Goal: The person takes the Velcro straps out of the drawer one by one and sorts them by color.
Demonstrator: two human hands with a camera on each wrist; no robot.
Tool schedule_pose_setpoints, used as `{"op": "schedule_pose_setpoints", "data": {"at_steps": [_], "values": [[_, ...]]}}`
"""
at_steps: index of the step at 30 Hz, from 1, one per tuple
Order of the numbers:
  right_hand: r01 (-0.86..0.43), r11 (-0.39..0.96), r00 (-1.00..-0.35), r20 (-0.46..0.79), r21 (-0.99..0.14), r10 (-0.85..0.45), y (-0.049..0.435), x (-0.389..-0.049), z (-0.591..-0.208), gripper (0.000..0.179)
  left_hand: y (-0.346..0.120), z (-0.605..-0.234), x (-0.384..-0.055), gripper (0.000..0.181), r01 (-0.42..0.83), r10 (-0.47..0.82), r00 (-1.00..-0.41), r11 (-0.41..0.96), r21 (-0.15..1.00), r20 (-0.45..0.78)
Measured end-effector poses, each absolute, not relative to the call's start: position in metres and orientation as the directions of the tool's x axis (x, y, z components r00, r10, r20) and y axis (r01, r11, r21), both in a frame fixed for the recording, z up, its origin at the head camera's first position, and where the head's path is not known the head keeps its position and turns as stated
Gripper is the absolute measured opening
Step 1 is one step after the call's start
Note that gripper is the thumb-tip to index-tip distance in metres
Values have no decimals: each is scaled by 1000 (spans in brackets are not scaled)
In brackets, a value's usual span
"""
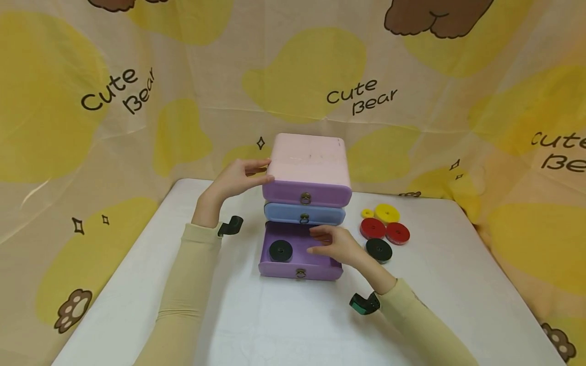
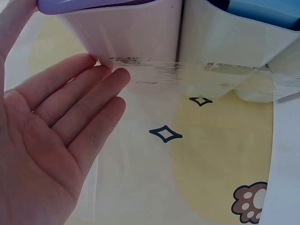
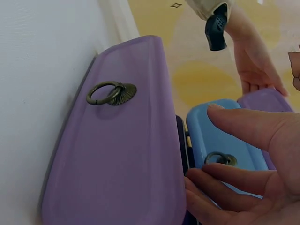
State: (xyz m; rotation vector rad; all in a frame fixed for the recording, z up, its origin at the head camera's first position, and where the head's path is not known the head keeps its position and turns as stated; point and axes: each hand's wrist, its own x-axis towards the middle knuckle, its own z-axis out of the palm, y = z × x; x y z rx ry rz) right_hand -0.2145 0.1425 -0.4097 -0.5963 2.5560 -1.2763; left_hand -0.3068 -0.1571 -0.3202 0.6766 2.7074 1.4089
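Observation:
A small drawer cabinet with a pink top [image 1: 311, 158] stands on the table, its lowest purple drawer [image 1: 297, 270] pulled out. Inside that drawer, towards the left, lies a black disc [image 1: 281, 250] with a small centre hole. My left hand [image 1: 240, 178] rests its fingertips on the cabinet's upper left side; in the left wrist view its fingers [image 2: 89, 101] are nearly straight. Over the right part of the drawer is my right hand [image 1: 338, 246], thumb and fingers apart, with nothing visible between them. The right wrist view shows the drawer's ring pull [image 3: 104, 93] beside that hand.
To the cabinet's right lie another black disc [image 1: 378, 250], two red discs [image 1: 373, 229], a larger yellow disc [image 1: 386, 213] and a small yellow one [image 1: 367, 213]. The blue middle drawer [image 1: 284, 213] sits above the open one. A patterned cloth [image 1: 293, 76] hangs behind the white table.

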Motion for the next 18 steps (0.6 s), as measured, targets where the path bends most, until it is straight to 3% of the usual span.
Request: {"op": "schedule_pose_setpoints", "data": {"at_steps": [18], "values": [[-283, 544, -846, -62, -790, -530, 105, -230, -414, 59, -157, -320, -304, 68, 373, 376, -908, 524, 766, 185]]}}
